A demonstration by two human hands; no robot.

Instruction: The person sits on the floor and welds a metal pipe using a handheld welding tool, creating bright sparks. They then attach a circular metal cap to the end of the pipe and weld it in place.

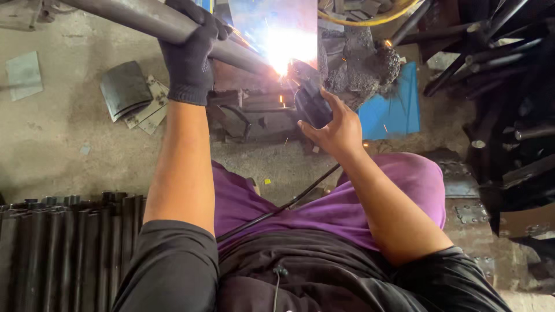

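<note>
Floor: bare concrete [69,144], dusty, strewn with metal scraps; a workshop seen from above.
Left hand [189,55]: in a dark knit glove, arm stretched forward, fingers wrapped tight around the pipe from above.
Pipe [144,20]: one long grey tube, running from far left down to the arc at centre.
Right hand [335,127]: bare, wrist bent, fingers and thumb closed on the holder, palm turned left.
Holder [311,104]: dark welding grip, tilted up toward the arc; one black cable [277,211] trails from it across the lap.
Arc [283,49]: white glare with sparks, at the pipe's near end, just beyond the holder.
Lap: purple shorts [324,208], black shirt below.
Tube stack [63,248]: many dark tubes side by side, near left; too many to count.
Right side: a heap of black bars [497,69], count unclear.
Blue sheet [393,110]: one, flat on the floor right of the holder.
Plates [130,95]: a few scraps, far left of centre.
</note>
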